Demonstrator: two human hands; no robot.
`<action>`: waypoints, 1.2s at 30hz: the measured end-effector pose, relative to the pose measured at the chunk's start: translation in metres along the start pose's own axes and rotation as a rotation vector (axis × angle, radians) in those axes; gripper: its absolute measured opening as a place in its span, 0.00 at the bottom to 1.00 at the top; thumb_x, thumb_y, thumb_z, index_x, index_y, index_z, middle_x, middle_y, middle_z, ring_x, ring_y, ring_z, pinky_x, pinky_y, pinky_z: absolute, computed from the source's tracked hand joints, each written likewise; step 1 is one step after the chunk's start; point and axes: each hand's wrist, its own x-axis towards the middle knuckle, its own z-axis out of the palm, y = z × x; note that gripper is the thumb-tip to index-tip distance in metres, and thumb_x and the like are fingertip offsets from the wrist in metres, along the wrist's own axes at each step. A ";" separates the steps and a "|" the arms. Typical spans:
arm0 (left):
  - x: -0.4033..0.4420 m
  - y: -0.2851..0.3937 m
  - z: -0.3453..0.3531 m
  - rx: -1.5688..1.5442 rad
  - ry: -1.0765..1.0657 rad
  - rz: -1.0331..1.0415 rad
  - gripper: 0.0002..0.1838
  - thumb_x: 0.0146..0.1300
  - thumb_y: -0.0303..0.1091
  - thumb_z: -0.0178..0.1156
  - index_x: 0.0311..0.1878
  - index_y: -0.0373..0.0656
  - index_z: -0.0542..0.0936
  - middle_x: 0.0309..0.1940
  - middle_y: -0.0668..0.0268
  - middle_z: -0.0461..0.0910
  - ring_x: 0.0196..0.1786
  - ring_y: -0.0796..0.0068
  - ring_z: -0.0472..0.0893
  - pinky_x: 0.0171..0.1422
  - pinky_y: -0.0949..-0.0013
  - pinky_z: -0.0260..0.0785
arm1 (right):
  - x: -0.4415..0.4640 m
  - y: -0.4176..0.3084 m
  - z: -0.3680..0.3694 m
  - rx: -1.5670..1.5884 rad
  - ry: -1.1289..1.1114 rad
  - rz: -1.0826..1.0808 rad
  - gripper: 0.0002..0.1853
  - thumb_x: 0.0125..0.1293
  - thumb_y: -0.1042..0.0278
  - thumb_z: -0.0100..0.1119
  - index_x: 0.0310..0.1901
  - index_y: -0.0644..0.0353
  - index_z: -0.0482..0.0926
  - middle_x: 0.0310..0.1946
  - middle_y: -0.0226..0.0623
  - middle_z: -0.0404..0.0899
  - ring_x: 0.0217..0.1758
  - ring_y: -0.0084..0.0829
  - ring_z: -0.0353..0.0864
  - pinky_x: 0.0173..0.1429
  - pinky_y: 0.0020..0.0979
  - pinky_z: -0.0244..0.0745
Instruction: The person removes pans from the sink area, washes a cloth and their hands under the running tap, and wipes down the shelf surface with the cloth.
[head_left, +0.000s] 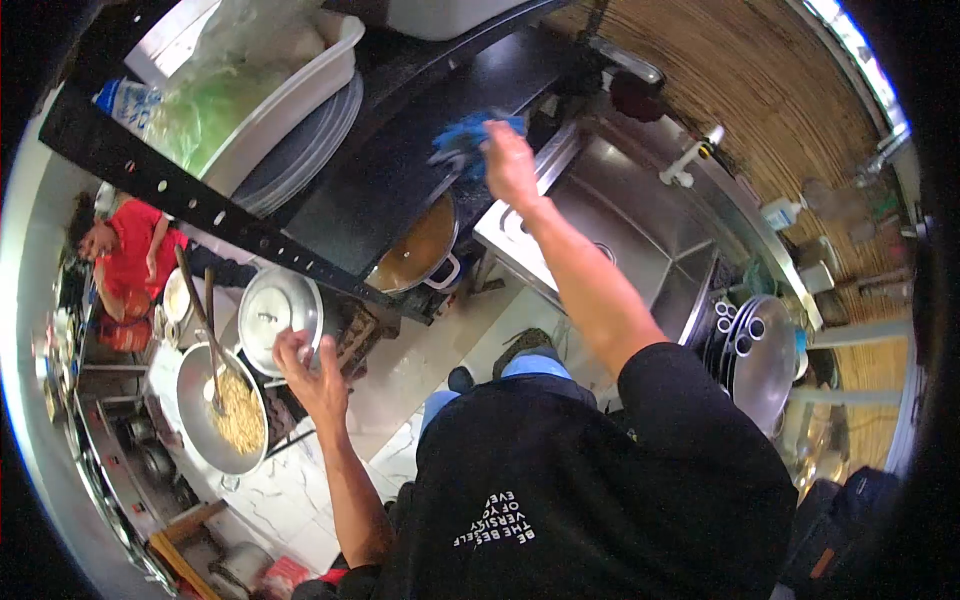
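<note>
Over the dark shelf [400,130] at the top centre, my right hand [508,165] is closed on a blue cloth [465,138]. The sink [620,190] lies to the right of that hand. My left hand [315,375] is raised with its fingers apart and holds nothing. Close behind it is a pot with a round metal lid [275,320]. A large pan [205,440] of pale food with long utensils stands left of my left hand.
A pot of orange-brown liquid [415,250] sits below the shelf. A white tub [300,90] rests on stacked trays at upper left. A person in red [135,245] is at the left. Several pans [765,365] stand at the right, near a faucet [690,160].
</note>
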 end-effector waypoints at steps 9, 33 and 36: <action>-0.106 -0.029 0.020 -0.080 -0.422 -0.449 0.12 0.66 0.33 0.66 0.46 0.37 0.80 0.41 0.61 0.83 0.44 0.68 0.82 0.48 0.66 0.74 | -0.062 0.037 -0.126 1.408 0.249 1.247 0.19 0.78 0.55 0.47 0.54 0.65 0.76 0.48 0.42 0.83 0.50 0.39 0.84 0.59 0.42 0.79; -0.082 0.054 0.119 -0.043 -0.717 -0.236 0.12 0.65 0.34 0.67 0.46 0.38 0.80 0.39 0.58 0.85 0.40 0.67 0.85 0.45 0.64 0.78 | -0.091 -0.009 -0.184 2.106 -0.064 1.103 0.33 0.61 0.61 0.46 0.67 0.70 0.69 0.66 0.56 0.73 0.67 0.54 0.75 0.75 0.52 0.65; -0.077 0.053 0.105 -0.104 -0.554 -0.271 0.10 0.66 0.33 0.66 0.46 0.39 0.81 0.39 0.62 0.84 0.41 0.71 0.84 0.45 0.64 0.78 | -0.061 -0.027 -0.177 2.057 -0.099 1.035 0.33 0.60 0.62 0.47 0.67 0.70 0.70 0.66 0.54 0.74 0.68 0.52 0.75 0.77 0.50 0.63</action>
